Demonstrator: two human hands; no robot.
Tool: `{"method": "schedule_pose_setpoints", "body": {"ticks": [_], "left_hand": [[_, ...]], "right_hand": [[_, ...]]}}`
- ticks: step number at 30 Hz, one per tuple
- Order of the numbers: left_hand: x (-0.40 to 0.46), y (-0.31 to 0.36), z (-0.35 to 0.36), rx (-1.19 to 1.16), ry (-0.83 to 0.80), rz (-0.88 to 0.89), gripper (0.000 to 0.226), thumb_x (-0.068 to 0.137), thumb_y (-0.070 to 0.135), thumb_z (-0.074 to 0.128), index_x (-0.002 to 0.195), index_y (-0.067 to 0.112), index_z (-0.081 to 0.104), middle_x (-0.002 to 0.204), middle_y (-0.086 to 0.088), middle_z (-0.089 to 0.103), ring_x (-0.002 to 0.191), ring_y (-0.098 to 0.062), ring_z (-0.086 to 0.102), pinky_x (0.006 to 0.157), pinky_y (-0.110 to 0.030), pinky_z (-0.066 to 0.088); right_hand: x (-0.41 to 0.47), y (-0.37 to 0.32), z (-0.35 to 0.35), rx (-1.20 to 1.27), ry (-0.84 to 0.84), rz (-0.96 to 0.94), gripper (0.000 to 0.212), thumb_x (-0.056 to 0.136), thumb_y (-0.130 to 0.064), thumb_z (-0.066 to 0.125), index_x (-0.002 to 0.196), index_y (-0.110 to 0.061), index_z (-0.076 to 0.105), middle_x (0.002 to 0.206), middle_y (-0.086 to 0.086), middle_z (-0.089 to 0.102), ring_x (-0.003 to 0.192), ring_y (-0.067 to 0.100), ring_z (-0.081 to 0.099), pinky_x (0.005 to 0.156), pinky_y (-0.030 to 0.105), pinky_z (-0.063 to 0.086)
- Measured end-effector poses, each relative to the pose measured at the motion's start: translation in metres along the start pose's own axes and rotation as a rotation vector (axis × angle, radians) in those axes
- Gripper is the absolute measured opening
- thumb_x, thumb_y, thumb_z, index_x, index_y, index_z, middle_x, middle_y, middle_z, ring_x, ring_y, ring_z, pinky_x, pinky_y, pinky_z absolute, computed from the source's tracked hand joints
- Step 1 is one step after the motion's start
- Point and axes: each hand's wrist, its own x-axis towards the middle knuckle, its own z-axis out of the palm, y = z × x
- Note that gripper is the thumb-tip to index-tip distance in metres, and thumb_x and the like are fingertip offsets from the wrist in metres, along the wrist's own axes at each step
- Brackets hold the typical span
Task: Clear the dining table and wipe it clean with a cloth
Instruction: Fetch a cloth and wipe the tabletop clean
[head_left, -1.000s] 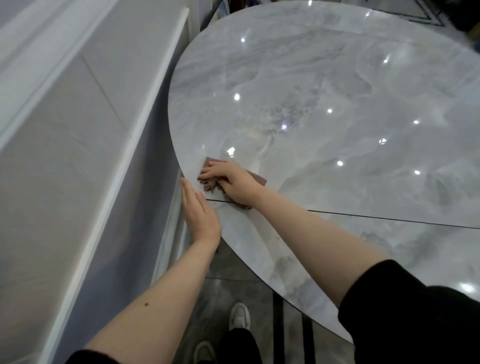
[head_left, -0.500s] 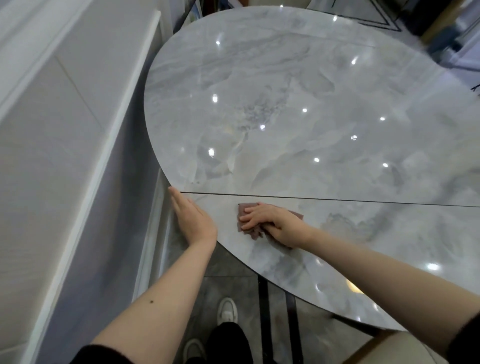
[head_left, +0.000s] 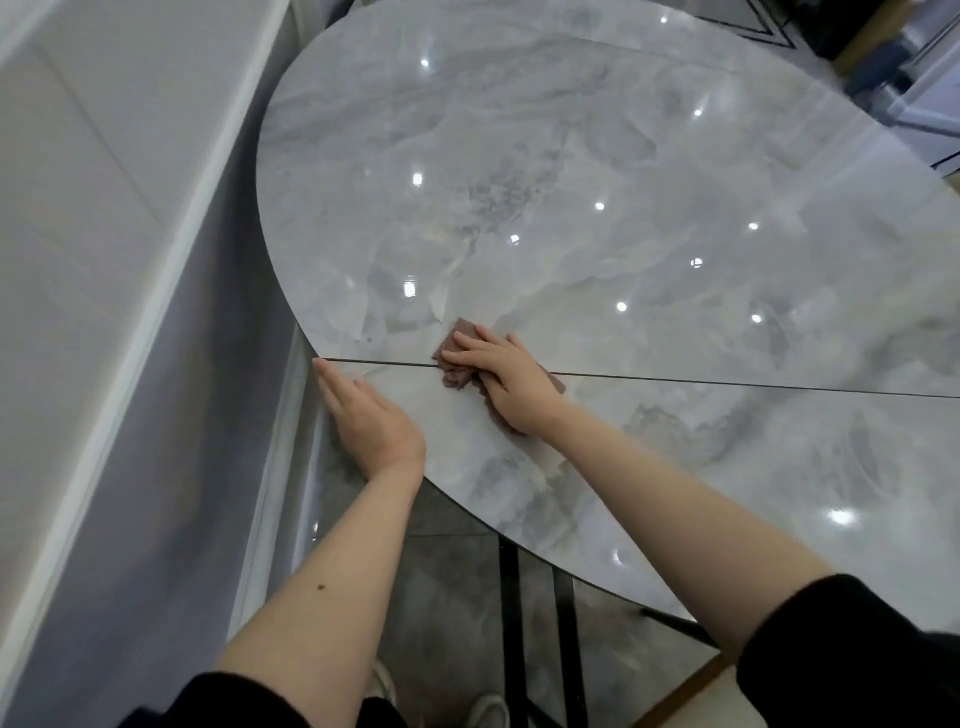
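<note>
Two hands at table (head_left: 623, 182) left edge: right hand (head_left: 506, 376) flat, pressing brown cloth (head_left: 457, 358) across the seam; left hand (head_left: 371, 415) flat, holding nothing. Broad bare marble beyond; wall (head_left: 104, 260) near that edge.

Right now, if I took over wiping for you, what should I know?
Right hand: flat on the brown cloth, pressing it on the table's seam line.
Left hand: open, flat on the table edge, holding nothing.
Done: no dishes show on the table top in view.
Left: keep wiping; faint pale smears show above the cloth and near the front edge.
</note>
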Motion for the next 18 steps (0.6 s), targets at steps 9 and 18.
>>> {"method": "schedule_pose_setpoints", "body": {"ticks": [9, 18], "left_hand": [[-0.011, 0.012, -0.008, 0.139, -0.055, 0.039, 0.052, 0.102, 0.020, 0.021, 0.149, 0.007, 0.004, 0.158, -0.009, 0.009, 0.140, -0.026, 0.028, 0.107, -0.031, 0.031], [-0.098, 0.020, 0.006, 0.153, -0.056, -0.112, 0.054, 0.100, 0.017, 0.030, 0.150, 0.015, 0.010, 0.156, -0.019, 0.000, 0.134, -0.039, 0.031, 0.102, -0.044, 0.035]], "right_hand": [[-0.075, 0.020, -0.020, 0.092, -0.116, -0.090, 0.055, 0.075, 0.018, 0.037, 0.108, -0.010, 0.070, 0.130, 0.005, 0.058, 0.134, 0.012, 0.035, 0.115, 0.027, 0.006], [-0.125, 0.041, -0.054, 0.243, 0.092, -0.086, 0.048, 0.070, 0.013, 0.033, 0.094, 0.001, 0.073, 0.115, 0.006, 0.064, 0.113, 0.003, 0.052, 0.102, 0.005, 0.031]]}}
